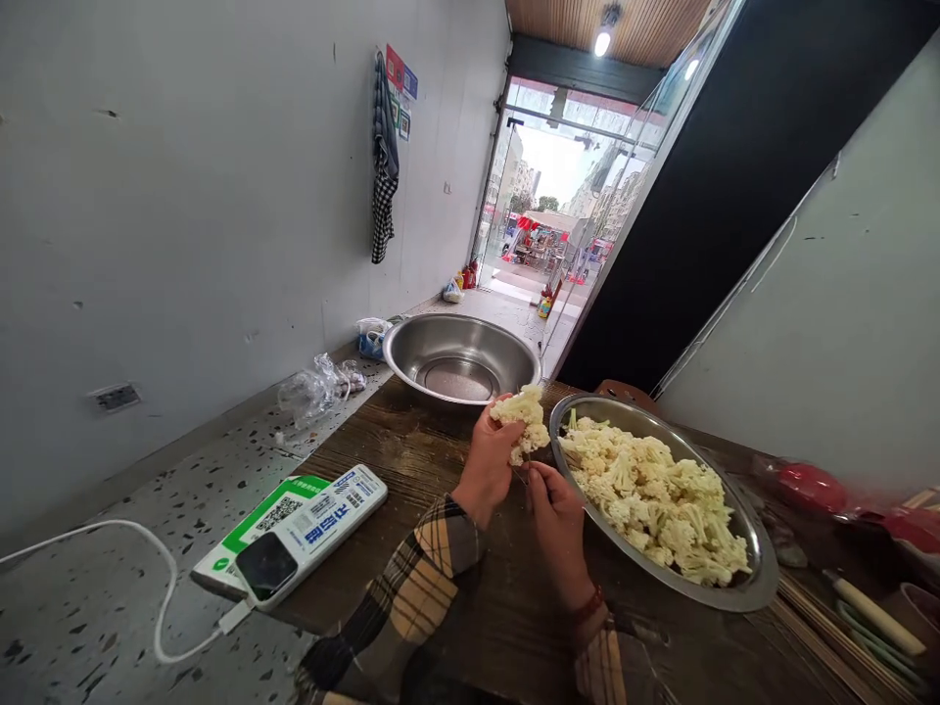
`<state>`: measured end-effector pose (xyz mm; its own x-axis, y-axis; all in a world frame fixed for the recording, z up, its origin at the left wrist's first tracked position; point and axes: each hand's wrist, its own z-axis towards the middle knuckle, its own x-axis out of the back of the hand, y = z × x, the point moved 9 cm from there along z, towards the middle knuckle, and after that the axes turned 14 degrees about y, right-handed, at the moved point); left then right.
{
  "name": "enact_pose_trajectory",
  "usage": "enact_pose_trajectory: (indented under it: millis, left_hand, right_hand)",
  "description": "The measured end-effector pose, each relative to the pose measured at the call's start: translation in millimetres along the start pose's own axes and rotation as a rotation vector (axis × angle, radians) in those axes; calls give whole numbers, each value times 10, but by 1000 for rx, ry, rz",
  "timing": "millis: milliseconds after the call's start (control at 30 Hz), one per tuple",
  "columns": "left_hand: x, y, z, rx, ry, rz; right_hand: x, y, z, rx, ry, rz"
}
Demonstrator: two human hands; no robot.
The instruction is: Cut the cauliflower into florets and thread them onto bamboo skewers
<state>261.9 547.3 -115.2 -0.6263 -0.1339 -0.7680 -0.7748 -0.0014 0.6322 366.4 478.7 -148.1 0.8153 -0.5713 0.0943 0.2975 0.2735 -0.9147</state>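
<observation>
My left hand (pixel 491 460) is closed round a white cauliflower floret (pixel 523 415), held above the dark wooden table (pixel 411 460). My right hand (pixel 556 514) sits just below and to the right, its fingers pinched at the floret's stem; what they hold is too small to make out. Both hands hover beside a wide steel bowl (pixel 756 578) filled with several cut cauliflower pieces (pixel 653 494). An empty steel basin (pixel 461 356) stands behind the hands.
A phone (pixel 266 566) on a white charging cable (pixel 158 568) lies on printed cards (pixel 294 519) at the table's left corner. Plastic bags (pixel 319 387) lie on the speckled floor. Skewers and a red item (pixel 812 485) sit at the right. A cloth (pixel 383 162) hangs on the wall.
</observation>
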Motion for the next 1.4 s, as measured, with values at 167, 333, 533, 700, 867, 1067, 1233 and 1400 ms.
enact_pose_trajectory:
  millis: [167,333,533,700,867,1067,1233,1400]
  left_hand:
    - [43,-123,29,-45,47,54]
    - [57,-271,20,-16,73,112]
    - [52,-360,-56,-7,58,130]
    - [52,-283,-64,14,43,133]
    - [107,-82,27,22,57,108]
    - [150,-50,98,-42,47,231]
    - [129,-154,40,1,6,266]
    - [134,-165,44,35,-7,241]
  right_hand:
    - [45,84,0,30,41,-21]
    - [103,96,-23,71,61,-49]
    - [117,86,-22,81,59,-88]
    - [89,72,-34,87,34,-40]
    - [60,99,-67,63,2,-31]
    - [67,68,-80,63,1,-80]
    - [86,75,-89,48,0,-70]
    - [69,166,-76,-24,-22,23]
